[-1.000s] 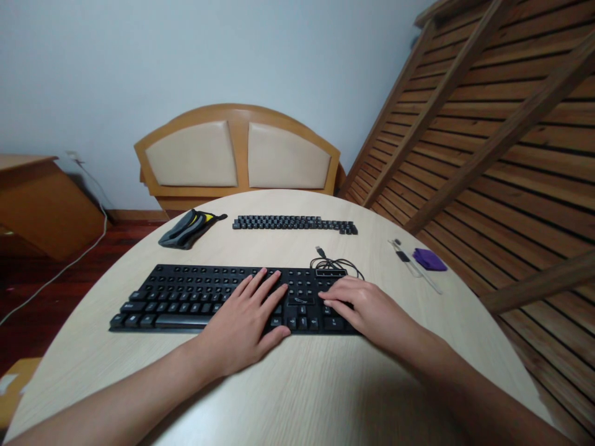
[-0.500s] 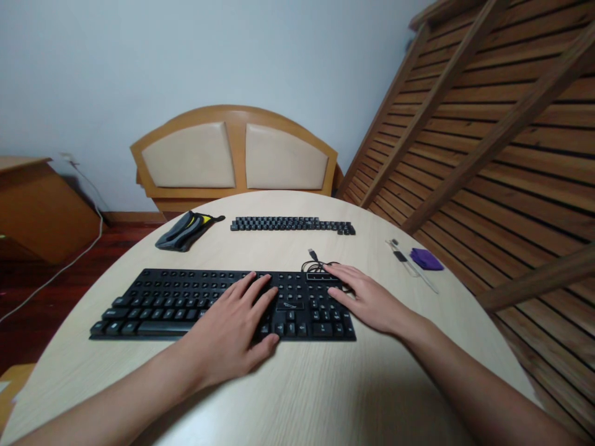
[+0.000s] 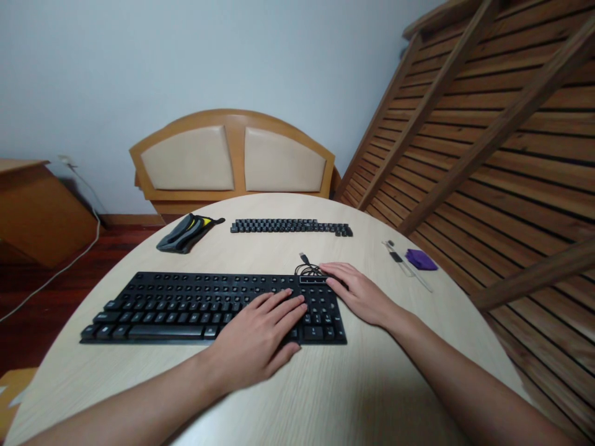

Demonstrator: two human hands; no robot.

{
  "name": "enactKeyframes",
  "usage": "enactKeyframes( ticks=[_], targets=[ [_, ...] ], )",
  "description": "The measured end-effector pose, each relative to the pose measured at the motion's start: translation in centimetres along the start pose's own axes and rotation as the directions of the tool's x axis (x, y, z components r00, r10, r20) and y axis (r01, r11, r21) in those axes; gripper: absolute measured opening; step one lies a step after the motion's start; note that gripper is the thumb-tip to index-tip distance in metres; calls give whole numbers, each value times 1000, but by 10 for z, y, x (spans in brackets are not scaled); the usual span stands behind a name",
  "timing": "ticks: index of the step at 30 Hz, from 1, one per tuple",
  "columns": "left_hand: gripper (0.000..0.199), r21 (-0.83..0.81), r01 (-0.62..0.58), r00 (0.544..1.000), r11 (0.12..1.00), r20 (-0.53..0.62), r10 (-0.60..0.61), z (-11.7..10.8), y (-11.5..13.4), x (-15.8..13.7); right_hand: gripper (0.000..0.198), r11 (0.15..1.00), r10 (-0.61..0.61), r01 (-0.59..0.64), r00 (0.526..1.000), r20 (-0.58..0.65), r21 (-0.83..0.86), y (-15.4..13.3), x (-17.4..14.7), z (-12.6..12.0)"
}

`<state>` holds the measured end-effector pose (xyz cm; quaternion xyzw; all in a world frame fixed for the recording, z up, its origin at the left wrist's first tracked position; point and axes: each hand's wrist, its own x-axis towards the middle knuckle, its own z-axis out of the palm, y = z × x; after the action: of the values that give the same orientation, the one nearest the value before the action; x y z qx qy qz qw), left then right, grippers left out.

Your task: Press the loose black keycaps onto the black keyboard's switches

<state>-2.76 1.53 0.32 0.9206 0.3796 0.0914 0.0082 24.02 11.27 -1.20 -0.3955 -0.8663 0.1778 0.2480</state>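
From my remote seat I see the table (image 3: 362, 396) and, on its near half, the black keyboard (image 3: 171, 306), lying flat, its upper rows showing what look like bare key seats. The keyboard sits farther left on the table than a second ago, and its number pad is now uncovered; I judge that attention has gone from single keys to how the whole board lies. The left hand (image 3: 260, 334) has shifted toward the keyboard's right end: it lies flat, fingers straight and a little spread, thumb at the near edge, pressing or resting there and grasping nothing. The right hand (image 3: 360, 294) has left the number pad for the far right corner, fingers extended, thumb by the small panel; I cannot tell whether it clasps the edge or merely touches it. Beyond, loose keycaps (image 3: 283, 225) stand in rows. The coiled cable (image 3: 307, 270) lies just behind the keyboard, near the right fingertips.
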Motion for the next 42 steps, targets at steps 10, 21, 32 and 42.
enactKeyframes(
  ticks=[10, 21, 32, 42],
  targets=[
    [51, -40, 26, 999, 999, -47, -28, 2, 3, 1, 34, 945, 206, -254, 952, -228, -206, 38, 9, 5],
    [31, 77, 98, 990, 992, -106, -90, -2, 24, 33, 46, 790, 351, -421, 907, -235, -446, 55, 56, -11],
    [37, -26, 58, 987, 998, -150, -61, 3, 15, 27, 40, 723, 394, -480, 877, -274, -498, 62, 75, -8],
    [45, -26, 7, 994, 1000, -107, -10, 3, 9, 24, 14, 785, 344, -399, 917, -202, -473, 45, 54, -18]
  ],
)
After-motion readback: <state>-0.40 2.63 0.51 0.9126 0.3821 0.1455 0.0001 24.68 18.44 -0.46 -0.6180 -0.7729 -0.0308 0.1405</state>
